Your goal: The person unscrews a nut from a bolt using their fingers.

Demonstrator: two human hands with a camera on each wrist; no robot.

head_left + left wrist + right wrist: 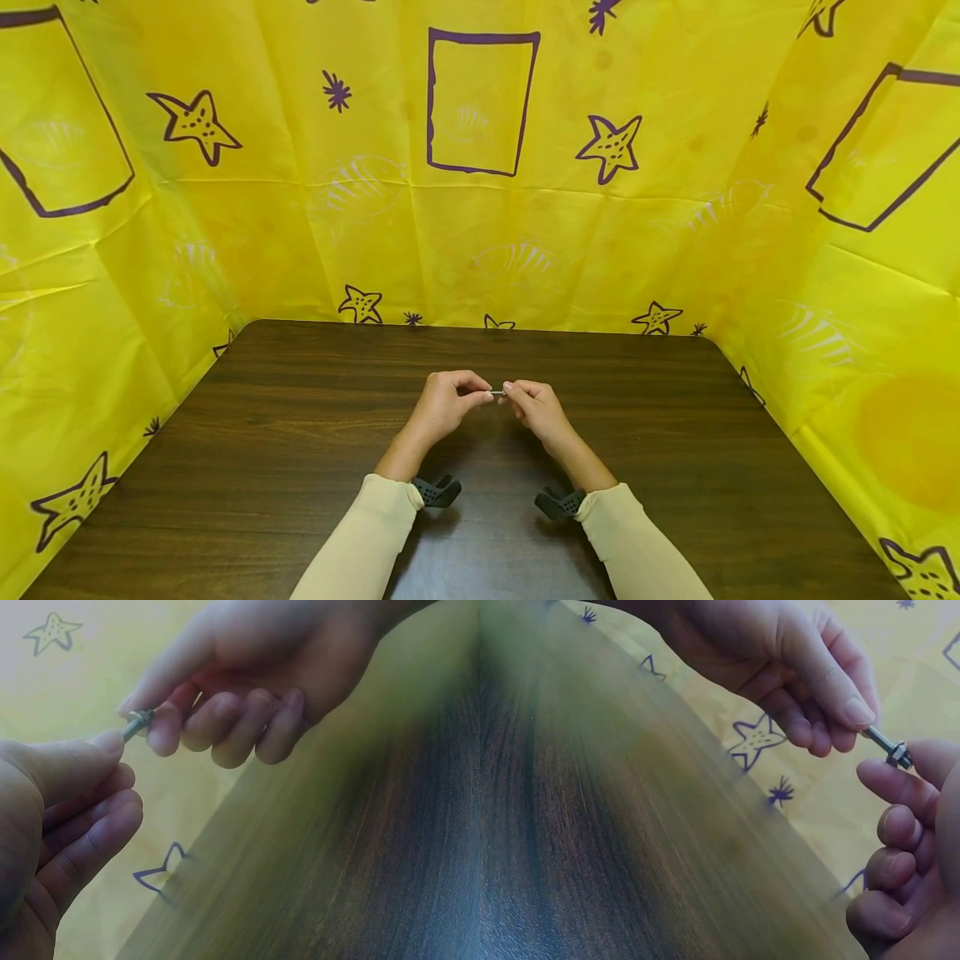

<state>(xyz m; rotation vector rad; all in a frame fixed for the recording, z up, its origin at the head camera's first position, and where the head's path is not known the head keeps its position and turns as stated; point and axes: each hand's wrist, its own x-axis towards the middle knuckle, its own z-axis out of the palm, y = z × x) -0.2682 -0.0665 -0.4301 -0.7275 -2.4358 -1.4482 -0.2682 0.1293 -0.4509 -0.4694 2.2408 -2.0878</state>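
Two bare hands meet over the brown table, with a small metal bolt (880,739) between them. The left hand (446,405) pinches one end of the bolt between thumb and forefinger; its other fingers are bent in the right wrist view. The right hand (542,412) is closed down to a narrow pinch at the opposite end, thumb and forefinger on either side of a nut (897,754) that sits around the shank near that end. The bolt is held clear of the table (300,433), beyond its middle, and lies nearly level in the head view. The remaining right fingers are curled toward the palm. Each forearm wears a pale sleeve, and a dark strap shows at the left wrist (438,492) and another at the right. Yellow cloth (285,242), printed with purple starfish and frames, stands behind the table and along both sides.
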